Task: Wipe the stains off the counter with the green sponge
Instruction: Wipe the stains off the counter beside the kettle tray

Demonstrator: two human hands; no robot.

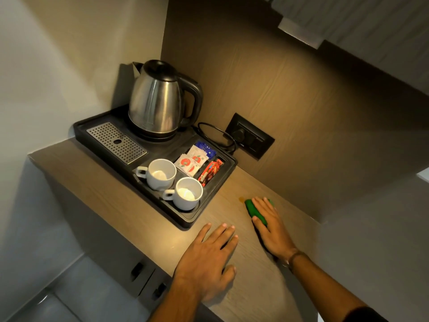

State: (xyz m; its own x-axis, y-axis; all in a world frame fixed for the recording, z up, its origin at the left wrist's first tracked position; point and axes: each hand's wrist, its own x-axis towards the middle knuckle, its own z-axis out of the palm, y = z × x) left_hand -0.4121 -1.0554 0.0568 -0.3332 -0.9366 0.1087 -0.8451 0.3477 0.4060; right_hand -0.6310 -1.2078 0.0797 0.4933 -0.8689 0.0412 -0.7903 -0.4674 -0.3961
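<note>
Our left hand [206, 259] lies flat, fingers spread and empty, on the wooden counter [148, 219], while our right hand [270, 226] presses flat on the green sponge [253, 209] just beside a yellowish stain [241, 199], near the black tray [185, 218] with two white cups and a steel kettle [157, 101].

A hotel-room tea corner: a steel kettle [157, 101] stands on a black hospitality tray [209, 211] on a wood-grain counter [130, 205]. 2 white cups [173, 183] sit beside tea sachets [191, 160], near a wall socket [250, 135].
</note>
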